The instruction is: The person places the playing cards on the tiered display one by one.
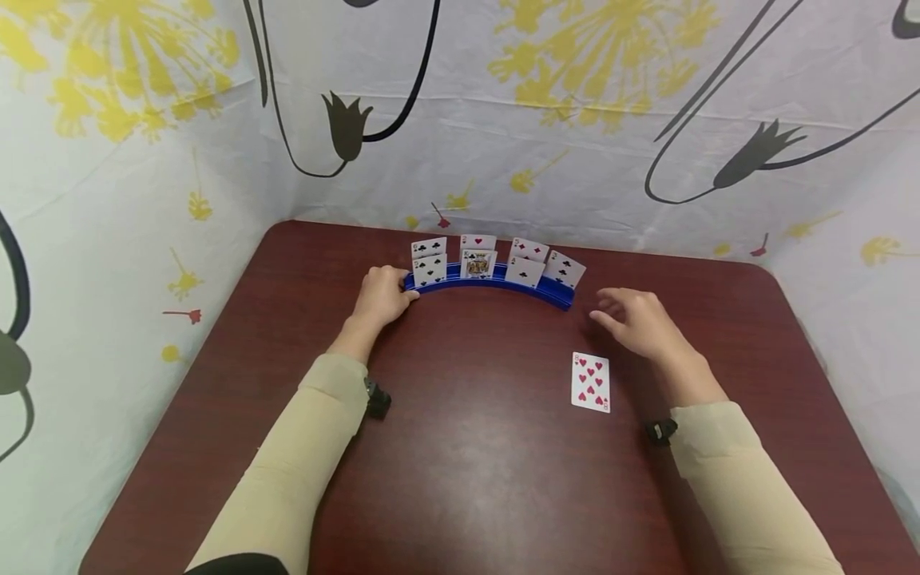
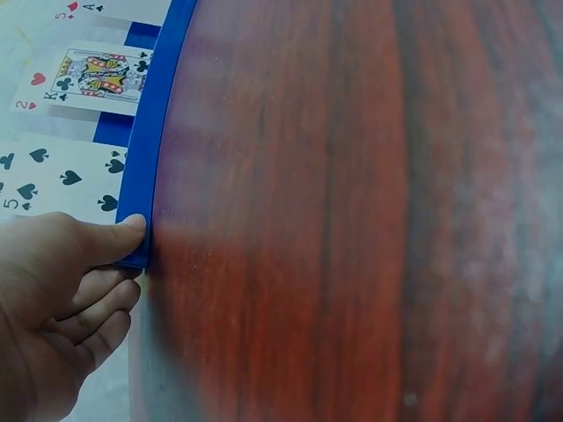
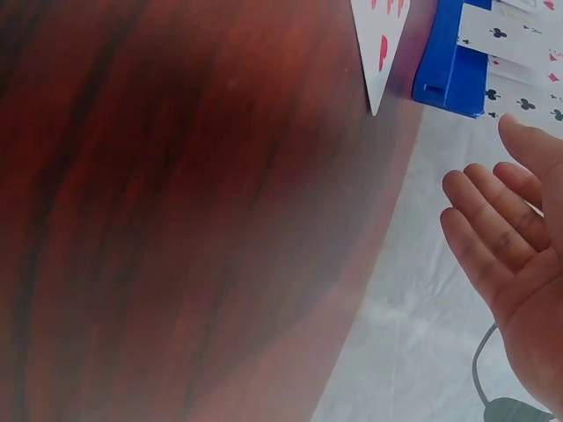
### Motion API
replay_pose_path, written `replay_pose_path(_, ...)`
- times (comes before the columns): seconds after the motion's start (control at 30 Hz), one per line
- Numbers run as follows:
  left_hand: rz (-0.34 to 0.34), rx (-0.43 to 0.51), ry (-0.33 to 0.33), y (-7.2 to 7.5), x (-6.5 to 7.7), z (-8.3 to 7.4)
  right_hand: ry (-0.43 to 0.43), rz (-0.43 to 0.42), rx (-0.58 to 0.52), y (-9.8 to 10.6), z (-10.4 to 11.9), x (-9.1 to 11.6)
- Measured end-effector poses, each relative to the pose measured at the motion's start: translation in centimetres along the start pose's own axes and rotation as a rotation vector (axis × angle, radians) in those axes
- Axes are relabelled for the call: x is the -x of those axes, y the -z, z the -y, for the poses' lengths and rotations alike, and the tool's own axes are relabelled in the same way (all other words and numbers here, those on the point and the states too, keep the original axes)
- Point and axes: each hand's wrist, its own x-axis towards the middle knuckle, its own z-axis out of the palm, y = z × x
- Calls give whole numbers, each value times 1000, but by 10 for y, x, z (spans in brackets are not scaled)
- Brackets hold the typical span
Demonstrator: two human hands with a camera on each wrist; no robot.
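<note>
A curved blue card holder (image 1: 460, 281) stands toward the back of the table, with several playing cards upright in two rows. Its front row includes a five of spades (image 1: 430, 270) and a king of clubs (image 1: 477, 263). My left hand (image 1: 382, 297) grips the holder's left end, the thumb (image 2: 132, 230) on the front strip. Past the right end, my right hand (image 1: 636, 321) is held with loosely bent fingers, apart from the holder and with nothing in it. A loose hearts card (image 1: 591, 382) lies face up on the table, nearer than the right hand.
The dark red-brown table (image 1: 467, 479) has rounded back corners. Behind it and at both sides hangs a white patterned cloth (image 1: 446, 152) with yellow and grey flowers. Each wrist wears a small black device.
</note>
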Motion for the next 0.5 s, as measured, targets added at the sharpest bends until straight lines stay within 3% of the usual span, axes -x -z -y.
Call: replay_pose_path(0.5,-36,8,-25,1,1,0,5,62,17,-5,-1,13)
